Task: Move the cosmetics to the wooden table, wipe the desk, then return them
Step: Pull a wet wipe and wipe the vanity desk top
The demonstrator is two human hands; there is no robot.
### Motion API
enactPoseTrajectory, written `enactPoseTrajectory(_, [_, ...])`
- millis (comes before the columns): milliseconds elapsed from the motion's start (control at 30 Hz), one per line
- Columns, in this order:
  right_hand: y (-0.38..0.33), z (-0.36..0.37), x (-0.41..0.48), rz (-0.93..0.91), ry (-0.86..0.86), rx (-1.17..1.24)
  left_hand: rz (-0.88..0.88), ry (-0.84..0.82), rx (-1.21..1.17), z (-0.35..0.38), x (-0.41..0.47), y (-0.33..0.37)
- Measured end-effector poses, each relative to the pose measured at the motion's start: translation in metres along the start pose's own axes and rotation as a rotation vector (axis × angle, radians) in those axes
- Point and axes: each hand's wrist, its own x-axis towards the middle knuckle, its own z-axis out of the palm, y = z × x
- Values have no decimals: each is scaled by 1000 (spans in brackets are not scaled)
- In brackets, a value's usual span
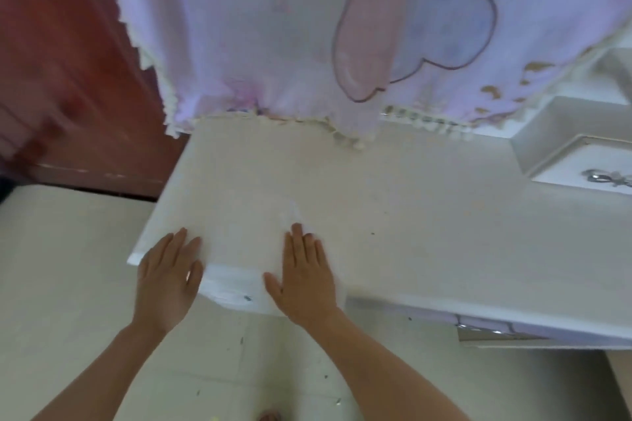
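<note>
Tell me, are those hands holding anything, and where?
Nothing is gripped. The left hand and the right hand lie flat, fingers straight, on the desk; a thin wipe seems to lie under the right.

**Both hands flat on the white desk**

The white desk (410, 215) fills the middle of the view. Near its front left corner the left hand (167, 277) lies palm down, fingers straight, across the desk's front edge. Just beside it, further along that edge, the right hand (307, 280) lies flat too, on a thin white sheet (236, 290) that drapes over the edge between the hands. Behind the desk hangs a pale pink cloth (273, 44) with heart outlines and a bobble trim touching the desktop. On the desk's far right end stands a small white drawer (581, 164) with a silver bow handle (605, 178). Left of the desk is a red-brown wooden panel (68, 79); below it, a pale tiled floor (68, 284).
</note>
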Motion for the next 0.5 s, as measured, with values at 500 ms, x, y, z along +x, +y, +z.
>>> enactPoseTrajectory(500, [-68, 9, 33, -482, -76, -251, -274, -98, -86, -48, -49, -81])
